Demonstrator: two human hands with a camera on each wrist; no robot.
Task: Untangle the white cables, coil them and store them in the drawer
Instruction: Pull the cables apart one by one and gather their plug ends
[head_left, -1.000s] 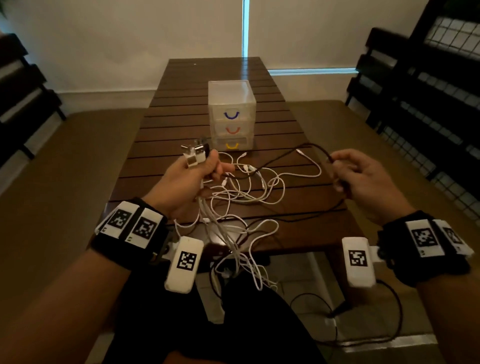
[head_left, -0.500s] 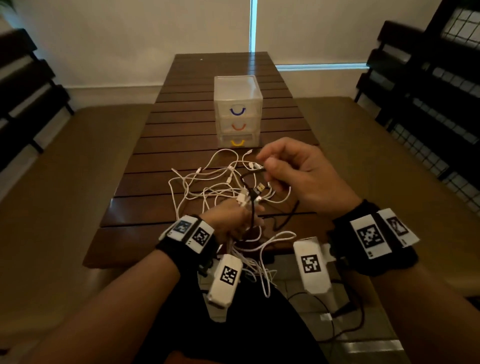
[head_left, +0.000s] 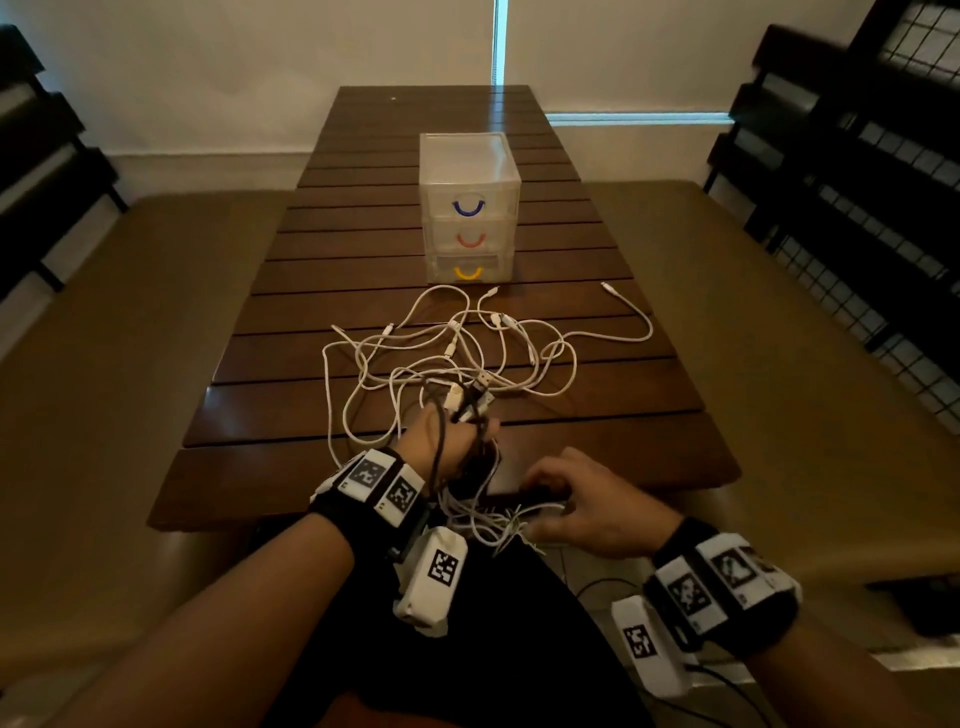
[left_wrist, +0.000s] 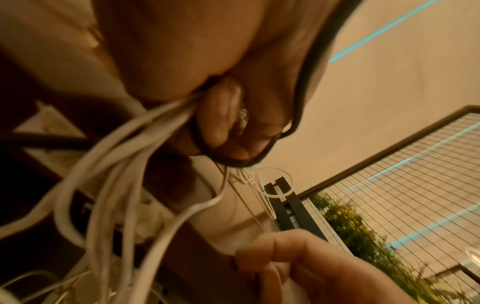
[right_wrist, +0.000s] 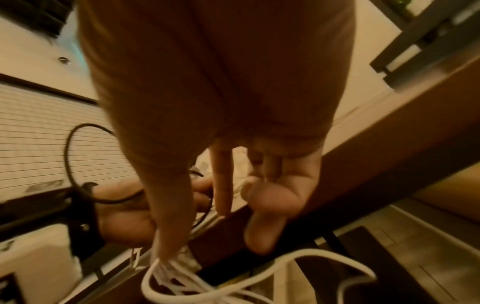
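Note:
A tangle of white cables (head_left: 457, 353) sprawls over the middle of the wooden table (head_left: 623, 405), and some strands hang off its front edge (head_left: 483, 519). My left hand (head_left: 467, 421) grips a bunch of cable ends, its fingers curled round the white strands (left_wrist: 145, 131). A black cable (left_wrist: 301, 98) loops over that hand. My right hand (head_left: 550, 499) is at the table's front edge with its fingers loosely bent. Its thumb touches the hanging white cables (right_wrist: 166, 273) and pinches nothing. The clear three-drawer unit (head_left: 469, 208) stands behind the tangle, all drawers closed.
Padded benches (head_left: 130, 338) (head_left: 805, 322) flank the table. Black racks (head_left: 857, 156) stand along the right wall and at far left. One loose white cable end (head_left: 628, 312) trails right of the drawers. A thin black cord (head_left: 602, 587) lies on the floor.
My right hand let go of the black cable and dropped from above the tangle to the table's front edge. The left hand still grips the bunch, the black cable now draped over it.

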